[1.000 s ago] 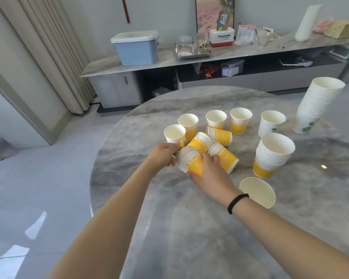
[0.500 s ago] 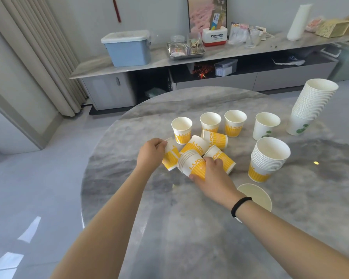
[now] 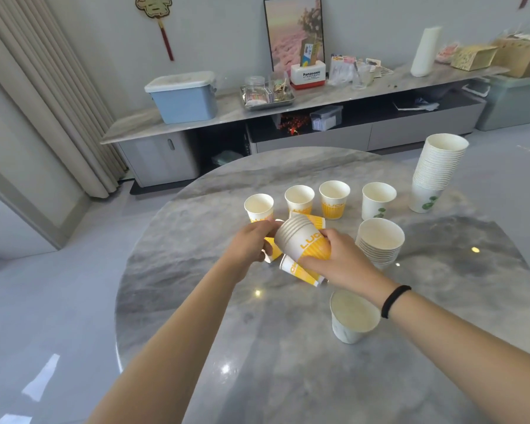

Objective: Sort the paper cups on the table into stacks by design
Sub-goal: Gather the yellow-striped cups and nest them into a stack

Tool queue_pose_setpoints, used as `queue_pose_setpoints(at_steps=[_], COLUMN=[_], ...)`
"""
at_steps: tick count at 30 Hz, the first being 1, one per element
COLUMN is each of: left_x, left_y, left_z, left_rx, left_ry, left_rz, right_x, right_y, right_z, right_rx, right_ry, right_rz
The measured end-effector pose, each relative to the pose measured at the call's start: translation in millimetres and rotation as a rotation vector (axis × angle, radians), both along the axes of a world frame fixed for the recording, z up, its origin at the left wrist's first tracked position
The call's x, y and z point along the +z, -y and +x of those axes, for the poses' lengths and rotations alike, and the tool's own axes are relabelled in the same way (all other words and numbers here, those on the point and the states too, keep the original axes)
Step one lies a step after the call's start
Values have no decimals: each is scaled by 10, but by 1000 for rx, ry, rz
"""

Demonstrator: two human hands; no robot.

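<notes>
My right hand (image 3: 337, 261) grips a small stack of yellow-banded cups (image 3: 302, 240), lifted and tilted with its rims to the upper left. My left hand (image 3: 251, 244) holds a single yellow cup (image 3: 273, 250), mostly hidden under the fingers, right at the stack's mouth. Another yellow cup (image 3: 297, 270) lies on its side beneath my right hand, and one more (image 3: 314, 220) lies behind the stack. Three yellow cups (image 3: 299, 198) stand upright in a row behind. A stack of yellow cups (image 3: 380, 240) stands to the right.
A single green-leaf cup (image 3: 378, 200) and a tall green-leaf stack (image 3: 438, 169) stand at the far right of the round marble table (image 3: 288, 362). A lone pale cup (image 3: 354, 316) stands close under my right wrist. A low sideboard runs along the wall beyond.
My right hand lifted the small yellow stack off the table and tipped it up. My left hand picked up one yellow cup and brought it to the stack's mouth.
</notes>
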State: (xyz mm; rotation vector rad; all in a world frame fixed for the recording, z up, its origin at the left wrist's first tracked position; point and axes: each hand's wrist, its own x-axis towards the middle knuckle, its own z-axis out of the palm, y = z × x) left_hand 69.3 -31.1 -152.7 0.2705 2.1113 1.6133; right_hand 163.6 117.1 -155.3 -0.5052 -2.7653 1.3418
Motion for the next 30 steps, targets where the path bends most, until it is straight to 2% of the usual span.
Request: queue_pose_setpoints(at_steps=[4,10,14,16,21,27,30], left_x=[-27,158,271,314,253,153,117], left_y=[-146,-572,-861,-985,-1187,-1212,-1162], left_z=[46,154,201,236,323,423,433], left_rx=[52,-91,-136,-141,-131,-141,-97], left_ry=[-110,-107,-81,-91,-173,-197,-191], left_rz=[-97,6,156,185,109,36,-14], right_x=[196,289,237,217,144,101,128], right_y=[-351,-717,-936,-1054,-1304,-1400,-1376], right_z=[72,130,84,66,93,193,230], right_rx=[-75,-150,-161,-166,-95,-58,-46], right_ry=[-117,-292,-350,-328,-204,-89,-67], right_rz=[-73,-137,-150,-150,-126,-212,-137])
